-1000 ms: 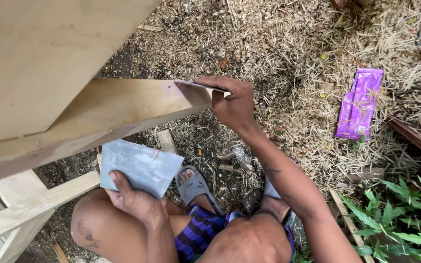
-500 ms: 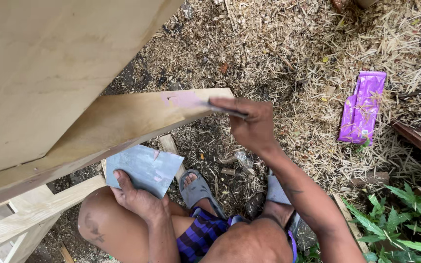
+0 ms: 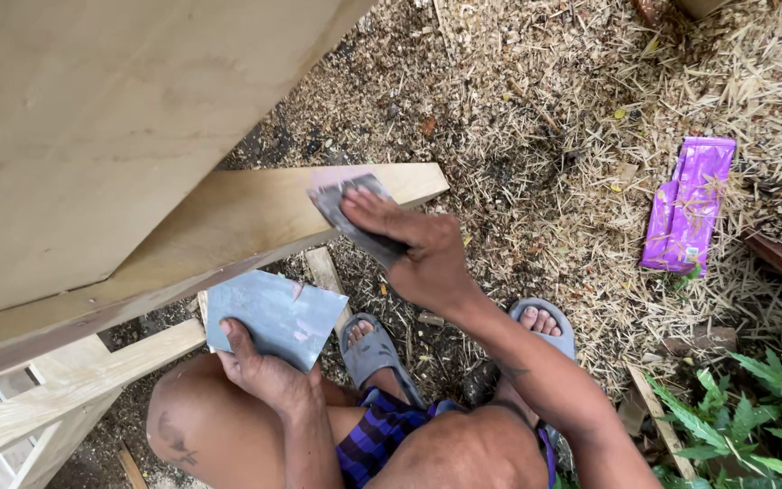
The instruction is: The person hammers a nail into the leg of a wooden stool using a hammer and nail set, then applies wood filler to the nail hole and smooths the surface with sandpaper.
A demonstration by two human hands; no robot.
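My right hand (image 3: pixel 414 254) presses a small grey piece of sandpaper (image 3: pixel 348 206) flat against the face of a pale wooden plank (image 3: pixel 246 222) that juts out from under a large wooden panel (image 3: pixel 110 118). My left hand (image 3: pixel 260 371) rests on my bare knee and holds a larger grey-blue sheet of sandpaper (image 3: pixel 273 317) by its lower edge. The plank's end shows a faint pinkish patch beside the small piece.
A purple wrapper (image 3: pixel 688 204) lies on the straw and wood chips at right. My feet wear grey sandals (image 3: pixel 373 349). A pale wooden frame (image 3: pixel 38 398) stands at lower left. Green leaves (image 3: pixel 762 426) grow at lower right.
My right hand has slid the small sandpaper back along the plank, from its outer end toward me. The left hand with the larger sheet has stayed on my knee.
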